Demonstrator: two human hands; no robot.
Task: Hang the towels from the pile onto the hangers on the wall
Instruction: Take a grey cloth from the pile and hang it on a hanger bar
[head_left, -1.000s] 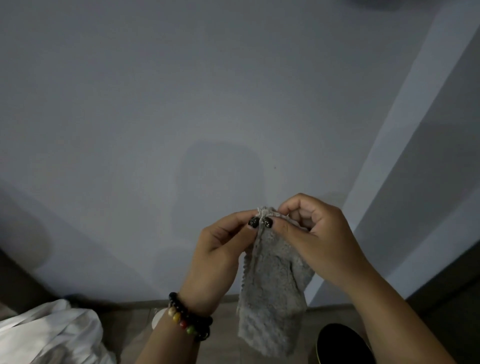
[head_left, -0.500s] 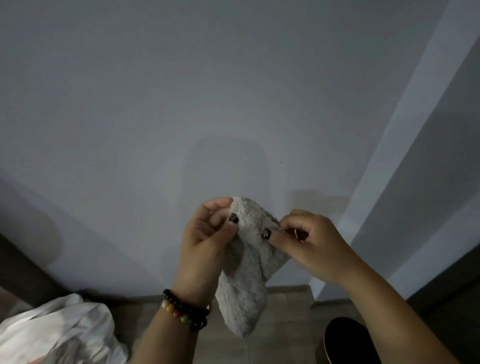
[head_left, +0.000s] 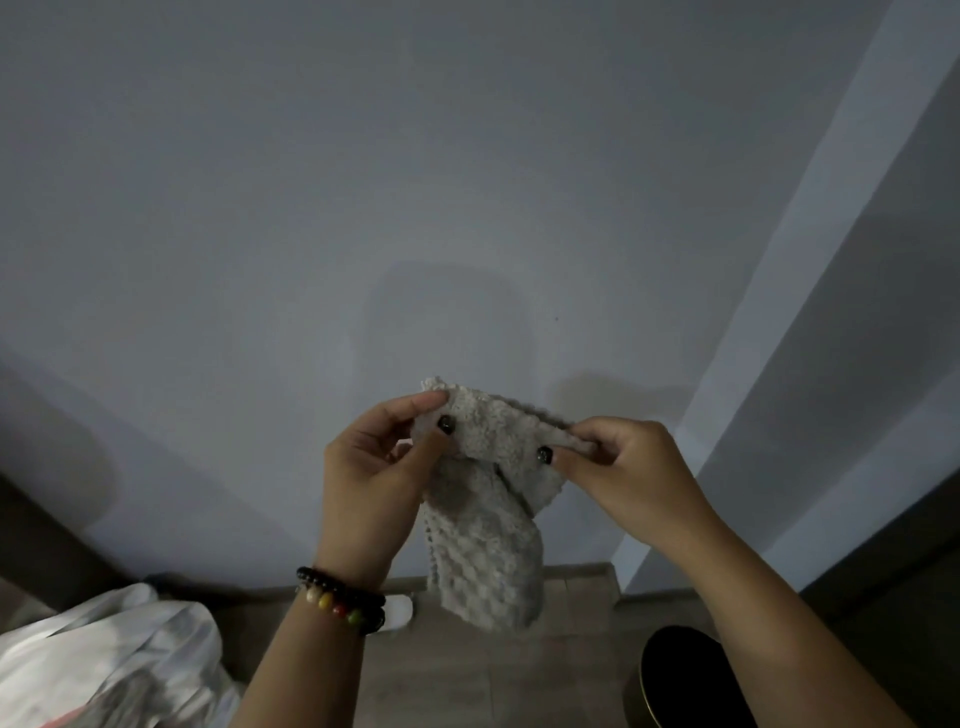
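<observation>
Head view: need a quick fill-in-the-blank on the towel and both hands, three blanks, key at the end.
1. Both hands pinch the top edge of the grey ____, whose lower part hangs down.
2. The beaded bracelet sits on the ____ wrist.
3. The left hand and the right hand hold the towel in front of a plain ____.

Missing words: towel; left; wall

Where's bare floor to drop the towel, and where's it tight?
Bare wooden floor lies below the hanging gray towel, between the left forearm and the black round container. Bottom left is crowded by the white cloth pile. Left hand and right hand pinch the towel.
</observation>
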